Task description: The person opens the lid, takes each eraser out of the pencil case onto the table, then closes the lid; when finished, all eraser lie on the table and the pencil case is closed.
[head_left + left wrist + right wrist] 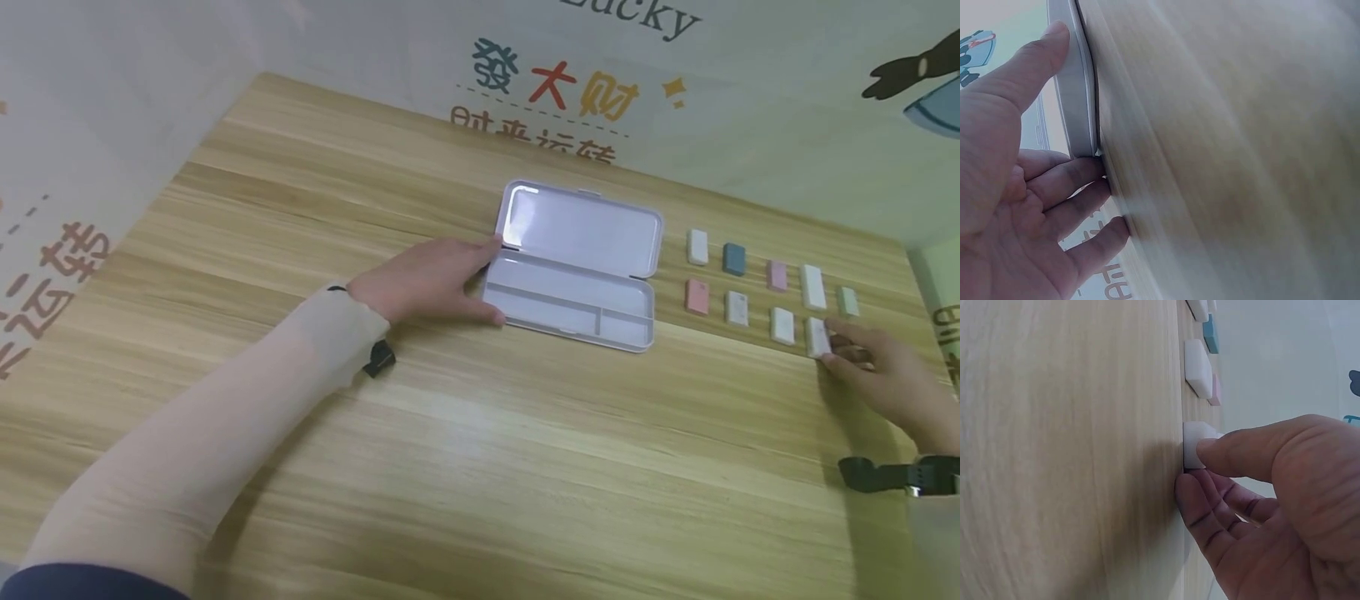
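A pale lilac pencil case (626, 340) lies open on the table, with its lid (592, 221) folded back. My left hand (427, 283) rests at the case's left end. Its extended thumb touches the front corner and its fingers reach the hinge side; the left wrist view shows the thumb along the case wall (1075, 94). At the right, my right hand (888, 367) pinches a white eraser (817, 337) between thumb and fingers. In the right wrist view that eraser (1194, 440) sits at table level, partly hidden by the thumb.
Several other erasers stand in two rows right of the case, among them a red one (697, 297), a blue one (734, 259), a pink one (777, 275), a long white one (812, 287) and a green one (848, 302). A printed curtain (375, 50) hangs behind the wooden table (480, 467).
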Tool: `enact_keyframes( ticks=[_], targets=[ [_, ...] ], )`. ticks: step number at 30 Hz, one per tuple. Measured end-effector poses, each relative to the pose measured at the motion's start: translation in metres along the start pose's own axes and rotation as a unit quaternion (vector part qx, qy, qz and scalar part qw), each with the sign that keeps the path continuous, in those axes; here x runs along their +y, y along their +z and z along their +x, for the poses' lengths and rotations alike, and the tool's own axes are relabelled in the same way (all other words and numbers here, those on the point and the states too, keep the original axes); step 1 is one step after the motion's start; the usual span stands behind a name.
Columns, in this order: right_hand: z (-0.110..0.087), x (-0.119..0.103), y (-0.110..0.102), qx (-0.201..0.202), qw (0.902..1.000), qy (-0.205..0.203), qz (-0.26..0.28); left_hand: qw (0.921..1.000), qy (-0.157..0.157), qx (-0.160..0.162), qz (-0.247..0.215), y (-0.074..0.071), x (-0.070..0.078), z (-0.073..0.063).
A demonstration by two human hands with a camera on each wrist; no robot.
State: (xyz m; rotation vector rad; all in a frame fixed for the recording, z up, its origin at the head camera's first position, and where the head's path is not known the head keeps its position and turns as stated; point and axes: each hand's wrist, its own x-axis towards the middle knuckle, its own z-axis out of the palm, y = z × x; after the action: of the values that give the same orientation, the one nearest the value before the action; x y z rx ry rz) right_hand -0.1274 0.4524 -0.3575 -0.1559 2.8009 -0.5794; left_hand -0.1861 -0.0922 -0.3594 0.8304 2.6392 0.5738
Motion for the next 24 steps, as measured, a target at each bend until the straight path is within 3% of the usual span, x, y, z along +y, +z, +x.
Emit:
enact_keyframes(
  ticks=[7, 14, 17, 24],
  targets=[
    [-0.003, -0.01, -0.003, 0.016, 0.9998, 0.006, 0.011, 1.0, -0.002, -0.002, 0.005, -0.001, 0.0, -0.001],
    [0.01, -0.047, -0.002, 0.128, 0.9908, -0.04, -0.014, 1.0, -0.003, 0.0, 0.007, -0.001, 0.002, -0.002],
    [0.021, -0.071, 0.004, 0.156, 0.9856, -0.065, 0.001, 1.0, -0.002, -0.003, 0.007, 0.0, 0.002, -0.002],
    [0.054, -0.126, 0.016, 0.131, 0.9839, -0.107, 0.058, 1.0, -0.003, -0.002, 0.003, -0.002, 0.001, -0.003]
  ],
)
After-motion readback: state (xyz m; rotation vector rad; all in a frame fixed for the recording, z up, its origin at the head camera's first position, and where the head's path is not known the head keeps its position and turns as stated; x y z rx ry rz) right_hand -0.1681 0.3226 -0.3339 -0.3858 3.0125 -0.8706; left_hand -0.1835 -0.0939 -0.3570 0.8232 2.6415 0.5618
